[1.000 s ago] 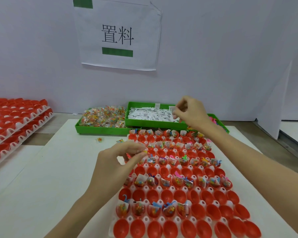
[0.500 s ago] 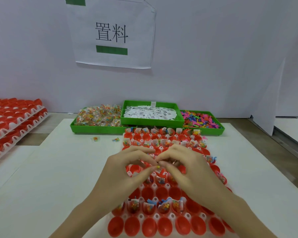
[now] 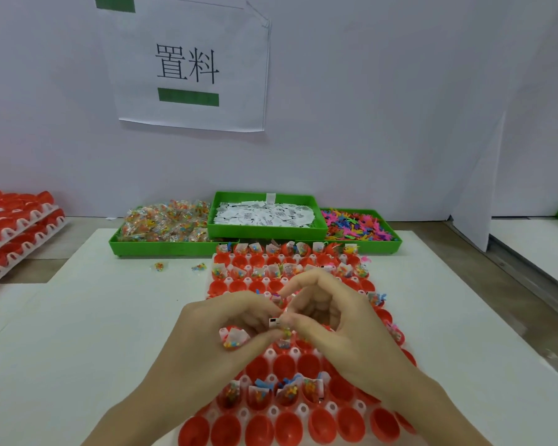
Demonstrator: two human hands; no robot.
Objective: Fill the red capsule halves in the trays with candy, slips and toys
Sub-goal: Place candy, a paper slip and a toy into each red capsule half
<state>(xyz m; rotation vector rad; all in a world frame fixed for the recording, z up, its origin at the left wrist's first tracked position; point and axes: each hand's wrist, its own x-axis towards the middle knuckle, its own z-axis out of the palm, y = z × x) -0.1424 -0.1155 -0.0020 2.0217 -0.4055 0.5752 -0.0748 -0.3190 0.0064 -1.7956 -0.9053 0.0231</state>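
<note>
Right now two hands are meeting over the middle of the white tray (image 3: 273, 410) of red capsule halves (image 3: 285, 365). The left hand (image 3: 207, 346) is curling its fingers and pinching a small candy packet (image 3: 234, 338), with a white paper slip (image 3: 274, 322) poking out at its fingertips. The right hand (image 3: 345, 329) is curling too, and its fingertips are touching the left ones at that slip; I cannot tell if it is really holding it. Some cups are holding candy, slips and toys, and some are sitting bare. Behind the tray three green bins are waiting: candy packets (image 3: 165, 225) on the left, paper slips (image 3: 264, 214) in the middle, bright toys (image 3: 356, 226) on the right. Two loose candies (image 3: 159, 266) are lying on the white table (image 3: 94, 317). More red trays (image 3: 13, 226) are sitting stacked far left.
</note>
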